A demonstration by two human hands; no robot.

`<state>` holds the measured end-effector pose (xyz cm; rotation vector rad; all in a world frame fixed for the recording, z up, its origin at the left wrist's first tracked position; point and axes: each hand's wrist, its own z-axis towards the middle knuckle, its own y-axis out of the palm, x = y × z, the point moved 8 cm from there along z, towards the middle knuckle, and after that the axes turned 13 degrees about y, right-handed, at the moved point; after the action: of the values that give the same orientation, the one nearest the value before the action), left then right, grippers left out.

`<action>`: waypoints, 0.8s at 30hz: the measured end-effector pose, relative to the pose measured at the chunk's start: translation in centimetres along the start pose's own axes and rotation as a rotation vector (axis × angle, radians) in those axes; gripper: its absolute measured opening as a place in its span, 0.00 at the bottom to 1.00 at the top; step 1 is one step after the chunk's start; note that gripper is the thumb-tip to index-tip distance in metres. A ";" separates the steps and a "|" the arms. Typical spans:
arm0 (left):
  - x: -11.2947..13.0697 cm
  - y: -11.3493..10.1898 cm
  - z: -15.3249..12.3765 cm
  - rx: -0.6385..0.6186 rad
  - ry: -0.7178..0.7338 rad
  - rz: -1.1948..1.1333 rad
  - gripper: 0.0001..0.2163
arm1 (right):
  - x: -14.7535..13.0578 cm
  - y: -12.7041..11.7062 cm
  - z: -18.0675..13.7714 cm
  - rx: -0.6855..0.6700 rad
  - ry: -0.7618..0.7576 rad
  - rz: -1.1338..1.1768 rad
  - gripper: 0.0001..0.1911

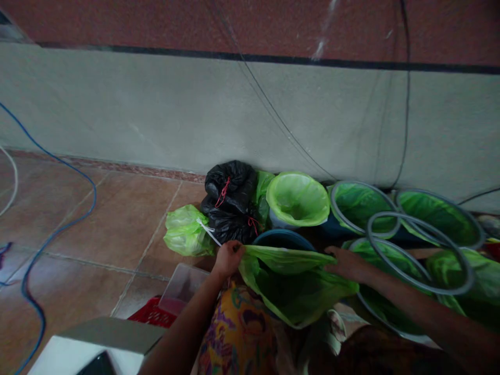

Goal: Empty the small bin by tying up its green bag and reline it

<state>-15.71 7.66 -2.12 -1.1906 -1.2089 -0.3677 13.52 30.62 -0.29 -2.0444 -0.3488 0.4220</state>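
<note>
Two hands on one green bag, which I see stretched open low in the middle of the view, its top edge pulled taut over a dark blue bin w/ the rest sagging toward me. My left hand is at the bag's left corner, fingers curled and pinching the plastic rim; my right hand is at the right end of that edge, fingers pressed down on the film, tho I can't tell exactly how the tips grip since they're partly tucked under it. Just behind the bin sits a tied black bag w/ red ties, and touching its left side a knotted green bag w/ a white tie, both on the floor by the wall. Right of the black one is a bin lined in light green, mouth open and tipped my way. Further right are several grey hoops holding green liners, overlapping each other, approx 4 but I can't count for sure. Near my left forearm there's a clear plastic tub on a red crate, and a white box at the bottom left. Blue cable loops across the brown tile floor, well apart from the bags.
</note>
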 end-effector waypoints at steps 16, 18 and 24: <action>1.2 -0.6 0.3 -0.115 0.099 0.118 0.08 | -10.8 1.5 2.5 -0.032 -0.252 0.209 0.10; 2.5 -0.6 0.1 -0.187 0.171 0.303 0.11 | -9.0 0.8 3.3 0.023 -0.136 0.418 0.11; 10.5 1.9 2.3 -0.264 0.557 0.433 0.30 | -8.3 1.0 2.9 -0.085 -0.112 0.764 0.10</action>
<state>-11.48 14.02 5.62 -1.4151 -0.4149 -0.4976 4.88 28.92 -1.23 -2.1881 0.3808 0.9954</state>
